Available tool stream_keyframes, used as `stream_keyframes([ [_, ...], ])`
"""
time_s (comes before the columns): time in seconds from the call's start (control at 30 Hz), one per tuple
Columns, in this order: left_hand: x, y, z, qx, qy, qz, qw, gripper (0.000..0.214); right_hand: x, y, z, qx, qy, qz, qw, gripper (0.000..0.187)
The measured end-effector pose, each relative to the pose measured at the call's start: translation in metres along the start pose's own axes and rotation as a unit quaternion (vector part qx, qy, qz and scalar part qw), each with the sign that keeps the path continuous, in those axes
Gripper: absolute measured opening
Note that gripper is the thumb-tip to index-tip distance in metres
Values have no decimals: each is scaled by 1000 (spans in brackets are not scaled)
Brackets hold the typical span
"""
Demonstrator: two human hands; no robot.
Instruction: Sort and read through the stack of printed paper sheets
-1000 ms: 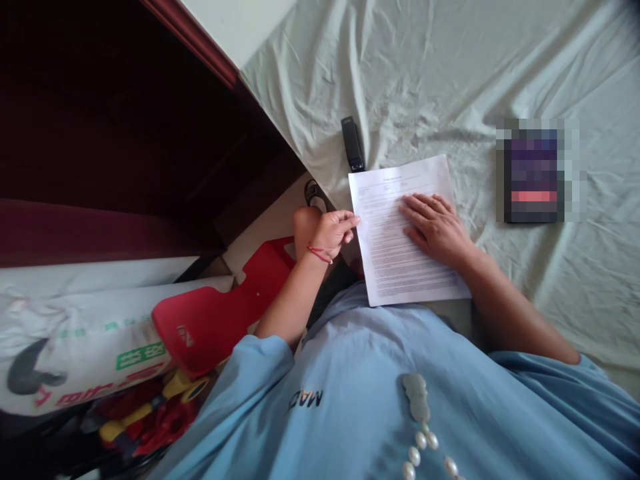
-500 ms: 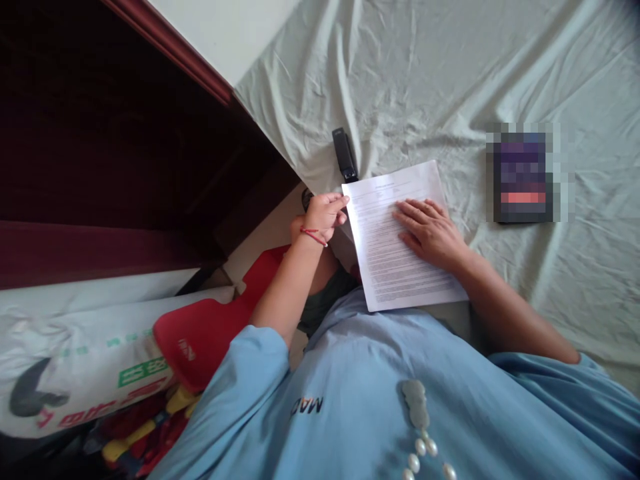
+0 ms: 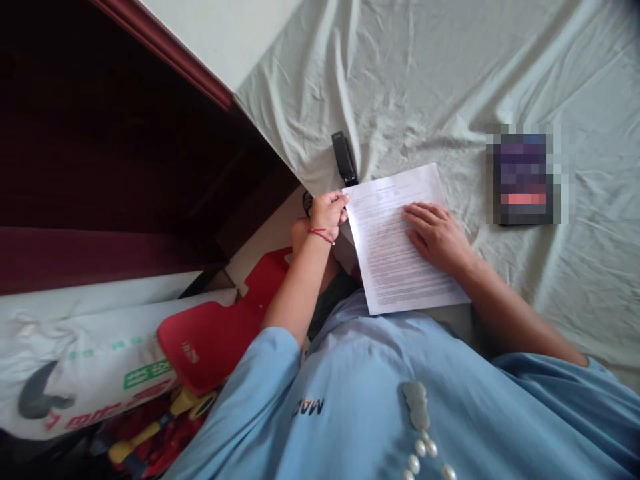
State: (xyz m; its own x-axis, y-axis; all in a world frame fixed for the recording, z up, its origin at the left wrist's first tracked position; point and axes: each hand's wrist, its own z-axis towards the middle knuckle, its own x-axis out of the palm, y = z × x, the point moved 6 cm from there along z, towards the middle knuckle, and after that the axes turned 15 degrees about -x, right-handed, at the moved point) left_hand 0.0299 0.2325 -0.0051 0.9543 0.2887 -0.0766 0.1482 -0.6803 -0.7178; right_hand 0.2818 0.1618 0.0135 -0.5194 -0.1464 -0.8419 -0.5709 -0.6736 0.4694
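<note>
A printed sheet of paper (image 3: 395, 253) lies on a pale green bedsheet (image 3: 450, 73), close to my body. My right hand (image 3: 436, 235) rests flat on the page, fingers stretched out and pointing left. My left hand (image 3: 329, 210) is curled at the sheet's top left corner, its fingertips pinching that corner. A thin red string circles the left wrist. A black stapler (image 3: 344, 159) lies on the bedsheet just beyond the paper's top left corner, a short way past my left hand.
A dark device with a blurred screen (image 3: 523, 179) lies on the bedsheet to the right. A dark red wooden bed frame (image 3: 165, 50) runs along the left. Below it are a red plastic board (image 3: 220, 327), a printed white sack (image 3: 90, 360) and yellow-red toys (image 3: 160, 427).
My left hand has moved up from the sheet's left edge to its top left corner. The right hand stays flat on the page. The view has shifted slightly.
</note>
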Motion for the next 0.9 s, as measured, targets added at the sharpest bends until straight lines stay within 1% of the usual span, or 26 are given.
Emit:
stream_keyframes([
  [0.1,1,0,-1,-4,-1,1,1000,34,-10,-8,-5,61,-51,-24,997,40],
  [0.17,1,-1,-1,-3,-3,1,1000,35,-15,-13,-9,98,-73,-38,992,39],
  [0.23,1,0,-1,-3,-2,0,1000,35,-17,-16,-12,127,-80,-52,987,39],
  [0.33,0,1,-2,-4,1,1,1000,36,-14,-18,-14,149,-68,-69,984,42],
  [0.53,-1,1,-3,11,11,6,1000,35,-11,-19,-13,159,-61,-75,982,45],
  [0.63,-1,2,-2,20,14,4,1000,34,-11,-18,-13,157,-47,-79,983,47],
  [0.8,-2,5,1,32,15,7,999,29,-21,-14,-13,125,-28,-95,987,40],
  [0.9,-1,6,0,44,20,-3,999,26,-29,-15,-8,97,-1,-94,991,35],
])
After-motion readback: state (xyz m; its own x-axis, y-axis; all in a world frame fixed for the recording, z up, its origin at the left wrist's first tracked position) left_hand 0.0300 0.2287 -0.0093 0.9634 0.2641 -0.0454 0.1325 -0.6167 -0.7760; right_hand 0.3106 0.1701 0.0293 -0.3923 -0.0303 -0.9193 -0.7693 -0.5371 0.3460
